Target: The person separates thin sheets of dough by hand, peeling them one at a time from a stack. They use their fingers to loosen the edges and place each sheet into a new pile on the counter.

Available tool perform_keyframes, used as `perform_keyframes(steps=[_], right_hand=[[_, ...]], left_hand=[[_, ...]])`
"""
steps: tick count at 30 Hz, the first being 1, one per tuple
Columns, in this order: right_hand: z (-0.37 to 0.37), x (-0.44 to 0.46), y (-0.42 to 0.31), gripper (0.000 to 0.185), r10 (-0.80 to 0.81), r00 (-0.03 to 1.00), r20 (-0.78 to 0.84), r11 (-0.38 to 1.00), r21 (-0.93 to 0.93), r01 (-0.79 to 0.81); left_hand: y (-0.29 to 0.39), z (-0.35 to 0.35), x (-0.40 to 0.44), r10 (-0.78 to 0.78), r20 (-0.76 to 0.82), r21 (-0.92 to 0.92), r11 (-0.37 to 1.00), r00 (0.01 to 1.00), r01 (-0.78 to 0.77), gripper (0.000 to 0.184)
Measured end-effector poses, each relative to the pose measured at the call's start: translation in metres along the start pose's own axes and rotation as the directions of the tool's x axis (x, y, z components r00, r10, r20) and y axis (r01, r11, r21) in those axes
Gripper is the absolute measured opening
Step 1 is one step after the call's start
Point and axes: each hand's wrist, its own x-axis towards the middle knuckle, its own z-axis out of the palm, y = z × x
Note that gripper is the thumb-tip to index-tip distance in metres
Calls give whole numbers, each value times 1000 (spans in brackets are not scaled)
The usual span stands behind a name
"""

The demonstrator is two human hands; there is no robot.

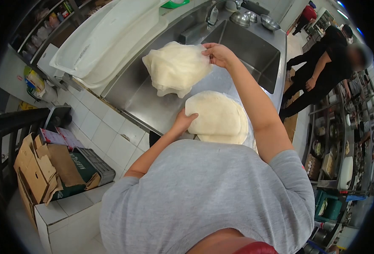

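Observation:
On the steel counter in front of me lies a stack of round, pale, thin dough sheets (pixel 214 116). My left hand (pixel 184 122) is closed on the left edge of that stack, thumb on top and fingers underneath. Farther forward is a loose, ruffled heap of similar thin dough sheets (pixel 175 70). My right hand (pixel 217 54) pinches the right edge of this heap between thumb and fingers. How many sheets each hand grips cannot be made out.
A steel sink (pixel 254 53) with a faucet (pixel 212 10) lies ahead, with metal bowls (pixel 239 18) behind it. Large white tubs (pixel 106 40) stand at left. Cardboard (pixel 34 169) and a crate (pixel 96 163) sit lower left. A person in black (pixel 322 67) stands at right near shelves.

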Motion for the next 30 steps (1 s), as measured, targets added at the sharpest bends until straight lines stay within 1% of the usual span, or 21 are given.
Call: perform_keyframes(steps=[1, 2, 4, 5, 6, 7, 9, 10, 13, 14, 16, 18, 19, 20, 23, 24, 27, 28, 30], right_hand=[[2, -5, -4, 34, -42, 999, -13, 999, -5, 42], [4, -11, -8, 36, -83, 996, -25, 996, -10, 83], [1, -19, -11, 40, -134, 988, -71, 986, -106, 126], [-2, -24, -9, 43, -156, 983, -94, 978, -153, 141], [-6, -31, -6, 46, -178, 974, -137, 955, -261, 138], [-10, -40, -1, 46, -210, 964, -161, 929, -341, 145], [-20, -60, 14, 45, -271, 941, -202, 859, -491, 142], [-34, -66, 28, 44, -233, 960, -156, 854, -505, 125], [-65, -98, 74, 43, -53, 998, -20, 889, -456, 38], [-76, -110, 91, 45, -13, 1000, -24, 927, -376, 3], [-91, -130, 123, 52, 60, 998, -21, 975, -212, -63], [-95, -150, 145, 56, 85, 994, 71, 995, 40, -88], [-95, -157, 154, 58, 85, 989, 120, 981, 165, -104], [-94, -159, 167, 63, 103, 986, 131, 960, 245, -133], [-72, -187, 175, 64, 172, 969, 176, 864, 445, -235], [-68, -196, 173, 66, 168, 966, 199, 832, 497, -247], [-84, -209, 160, 67, 174, 956, 238, 839, 472, -270], [-83, -213, 154, 65, 215, 973, 81, 882, 413, -229], [-76, -217, 155, 65, 234, 972, 11, 881, 421, -217]], left_hand=[[1, 0, -1, 27, 15, 18, 999, 1000, -27, 51], [1, -1, -1, 55, 72, 60, 996, 996, -59, 53], [0, -6, 2, 102, 189, 138, 982, 977, -129, 59], [-1, -8, 3, 93, 212, 129, 984, 973, -122, 60], [-1, -10, 3, 82, 235, 119, 986, 969, -112, 62], [-2, -11, 3, 68, 258, 111, 989, 964, -100, 64], [6, -7, -3, 85, 239, 46, 994, 967, -99, 65], [16, -3, -7, 93, 230, 14, 995, 969, -99, 65], [44, 12, -12, 123, 301, -4, 992, 946, -127, 64], [54, 19, -16, 141, 329, -78, 989, 934, -122, 62], [73, 29, -21, 148, 397, -81, 989, 906, -126, 61], [81, 37, -19, 183, 452, -113, 983, 873, -148, 59], [85, 41, -18, 176, 463, -135, 983, 869, -128, 59], [90, 44, -19, 168, 473, -155, 982, 865, -106, 58], [109, 52, -21, 181, 517, -232, 970, 837, -67, 56], [114, 53, -20, 196, 531, -262, 963, 824, -61, 55], [116, 49, -15, 249, 462, -368, 927, 851, -71, 51], [116, 49, -14, 247, 457, -413, 910, 854, -42, 51], [114, 47, -15, 235, 453, -492, 870, 860, 21, 50]])
